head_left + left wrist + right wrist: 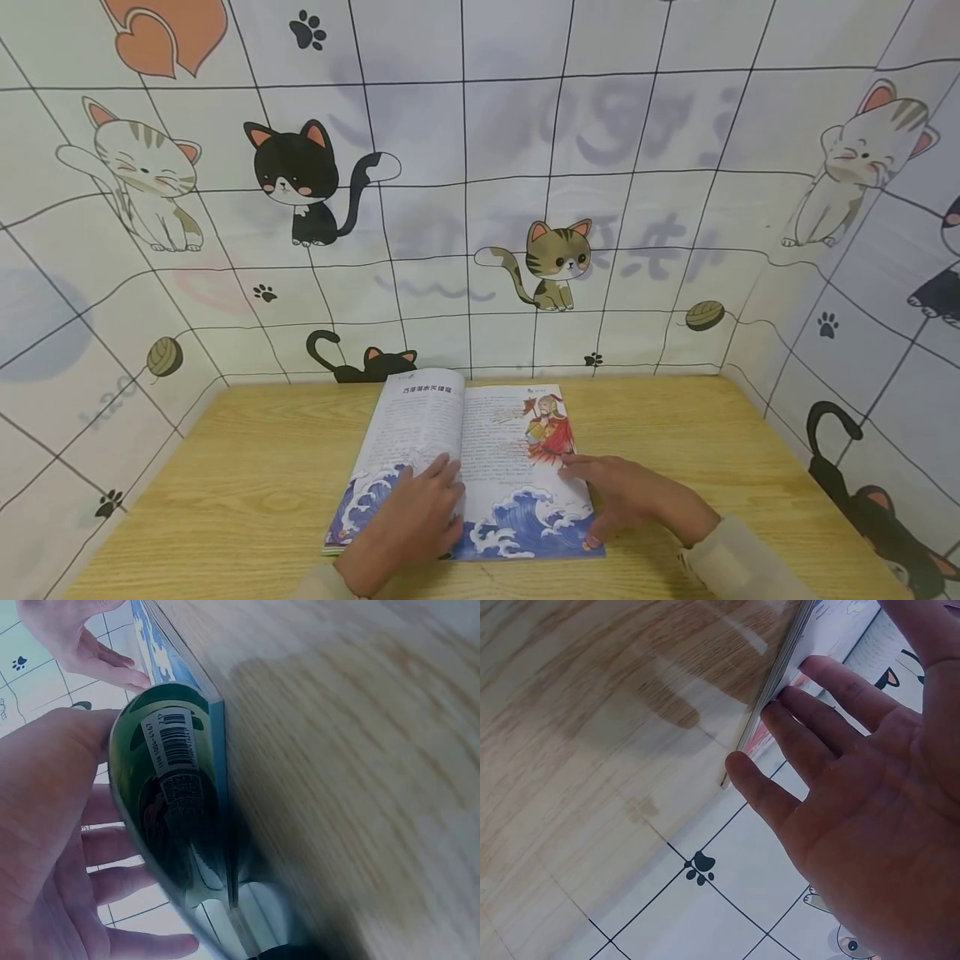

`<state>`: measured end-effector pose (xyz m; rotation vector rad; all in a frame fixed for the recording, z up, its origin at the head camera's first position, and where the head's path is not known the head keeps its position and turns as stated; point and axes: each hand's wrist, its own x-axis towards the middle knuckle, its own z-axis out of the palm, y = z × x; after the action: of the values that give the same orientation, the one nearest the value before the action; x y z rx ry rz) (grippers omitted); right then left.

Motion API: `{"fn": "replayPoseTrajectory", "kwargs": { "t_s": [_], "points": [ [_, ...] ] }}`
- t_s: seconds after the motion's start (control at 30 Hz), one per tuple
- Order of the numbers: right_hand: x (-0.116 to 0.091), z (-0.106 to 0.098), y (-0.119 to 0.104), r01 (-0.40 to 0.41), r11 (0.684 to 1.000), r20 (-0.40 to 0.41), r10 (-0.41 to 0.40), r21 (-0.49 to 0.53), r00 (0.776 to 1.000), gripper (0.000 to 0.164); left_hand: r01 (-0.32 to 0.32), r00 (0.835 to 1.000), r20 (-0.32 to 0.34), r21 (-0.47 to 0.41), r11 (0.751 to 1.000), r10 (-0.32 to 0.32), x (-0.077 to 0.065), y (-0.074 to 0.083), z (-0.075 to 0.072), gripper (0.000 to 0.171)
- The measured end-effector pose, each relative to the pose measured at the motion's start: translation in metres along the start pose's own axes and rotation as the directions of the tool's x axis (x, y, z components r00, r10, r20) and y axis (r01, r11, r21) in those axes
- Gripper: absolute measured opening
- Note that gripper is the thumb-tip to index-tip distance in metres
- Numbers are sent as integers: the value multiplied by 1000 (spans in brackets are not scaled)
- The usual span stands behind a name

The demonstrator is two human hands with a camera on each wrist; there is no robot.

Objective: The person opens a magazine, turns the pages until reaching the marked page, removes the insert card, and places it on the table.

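Note:
An open book lies on the wooden table, with Chinese text, blue waves along the bottom and a red-robed figure at the right page's upper right. My left hand rests on the lower left page beside the spine. In the left wrist view the left hand's fingers extend over the curved-up left part of the book, whose green cover with a barcode shows. Along the right page's outer edge, my right hand touches the paper, thumb near the bottom corner. Its fingers look extended and slightly spread in the right wrist view.
The wooden table extends to both sides of the book. White grid-patterned sheeting with cartoon cats, paw prints and yarn balls encloses its back, left and right sides.

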<state>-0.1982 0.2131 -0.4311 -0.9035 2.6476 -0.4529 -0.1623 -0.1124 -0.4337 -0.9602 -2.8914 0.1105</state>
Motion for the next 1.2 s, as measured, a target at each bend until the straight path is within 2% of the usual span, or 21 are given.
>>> {"fn": "replayPoseTrajectory", "kwargs": {
  "t_s": [0.4, 0.8, 1.2],
  "points": [
    [-2, 2, 0, 18, 1000, -19, -19, -13, 1000, 96, 1, 1000, -6, -98, 995, -1, -2, -2, 2, 31],
    [0, -1, 0, 0, 1000, -25, 0, -1, 1000, 92, -11, 1000, -5, -126, 992, 10, 0, -4, 5, 34],
    [2, -4, -1, 15, 1000, -25, -16, -27, 1000, 90, -22, 1000, -23, -106, 994, 19, 0, -4, 8, 33]
  ]
}}
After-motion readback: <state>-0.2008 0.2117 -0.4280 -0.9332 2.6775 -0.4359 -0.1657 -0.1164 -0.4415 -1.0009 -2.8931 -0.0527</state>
